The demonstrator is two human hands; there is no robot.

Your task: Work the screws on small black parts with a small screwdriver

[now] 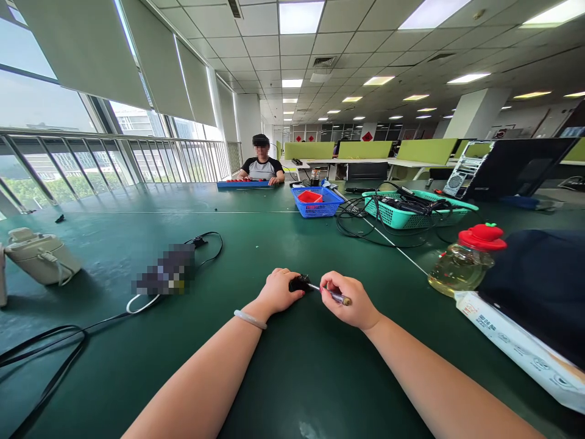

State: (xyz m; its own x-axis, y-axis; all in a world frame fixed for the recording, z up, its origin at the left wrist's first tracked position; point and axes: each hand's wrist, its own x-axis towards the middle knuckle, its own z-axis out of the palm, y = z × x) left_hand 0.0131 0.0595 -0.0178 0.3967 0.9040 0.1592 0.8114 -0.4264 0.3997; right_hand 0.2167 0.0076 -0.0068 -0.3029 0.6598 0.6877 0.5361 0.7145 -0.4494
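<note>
My left hand [278, 291] rests on the green table [292, 372] with its fingers closed round a small black object [299, 283]. My right hand [348, 300] pinches a thin tool with a clear handle [333, 296], like a small screwdriver. The tool's metal tip touches the black object. Both forearms reach in from the bottom of the head view. A pale bracelet [250, 319] circles my left wrist.
A glass bottle with a red lid [464, 262] lies to the right beside a dark bag [543, 280] and a white packet [516, 344]. Black cables [55, 353] and a white case [41, 256] lie left. Blue [317, 204] and teal [411, 210] baskets stand farther back. Another person [262, 166] sits at the far end.
</note>
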